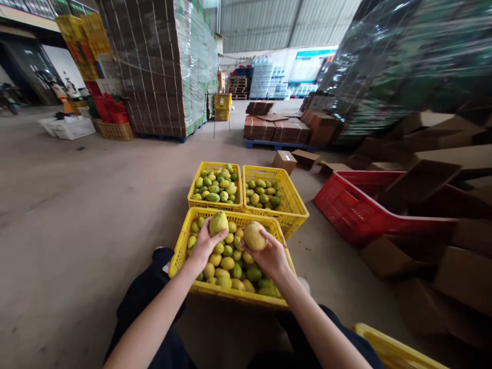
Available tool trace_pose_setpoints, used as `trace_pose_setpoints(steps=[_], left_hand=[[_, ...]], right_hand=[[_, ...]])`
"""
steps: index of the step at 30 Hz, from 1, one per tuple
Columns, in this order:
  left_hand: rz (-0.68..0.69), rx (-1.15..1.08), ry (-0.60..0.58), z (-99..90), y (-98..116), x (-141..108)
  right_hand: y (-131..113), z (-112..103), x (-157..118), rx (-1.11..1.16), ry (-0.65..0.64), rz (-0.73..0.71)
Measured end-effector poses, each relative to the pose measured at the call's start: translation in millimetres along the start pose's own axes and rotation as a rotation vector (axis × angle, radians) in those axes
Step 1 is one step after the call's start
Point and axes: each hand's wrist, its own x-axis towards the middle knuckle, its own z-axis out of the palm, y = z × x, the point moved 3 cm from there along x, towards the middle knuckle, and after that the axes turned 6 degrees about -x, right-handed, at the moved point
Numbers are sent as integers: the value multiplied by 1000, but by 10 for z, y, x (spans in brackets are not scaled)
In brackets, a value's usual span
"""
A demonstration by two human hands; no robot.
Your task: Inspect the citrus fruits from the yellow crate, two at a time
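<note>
Closed round a green-yellow fruit (219, 224), my left hand (205, 243) is above the near yellow crate (234, 294). My right hand (272, 255) grips a paler yellow, rounder fruit (254, 236) a little to the right, over the same crate. The two held fruits are apart. Many green and yellow fruits (227, 263) lie in the near crate beneath my hands. Behind it stand two more yellow crates of fruit, the left one (215, 205) fuller and the right one (295, 202) partly filled.
A red crate (346, 215) with cardboard stands at the right, among loose boxes (465, 271). Another yellow crate (395, 348) shows at the bottom right. Further back are flattened cartons on a blue pallet (265, 144) and tall wrapped stacks (154, 66).
</note>
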Motion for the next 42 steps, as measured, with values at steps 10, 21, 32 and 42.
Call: trace_pose_setpoints(steps=[10,21,32,42], left_hand=[[342,390,6,217,56,-137],[683,751,-148,257,147,-147],[534,650,-84,232,193,-141],[-411,-236,-136,145,-38,-18]], right_hand=[[-311,15,-165,-679,106,-530],[-279,105,-313,-1051,92,-994],[-342,60,-339,-968,143,-945],[-219,30,-222,-220,176,-214]])
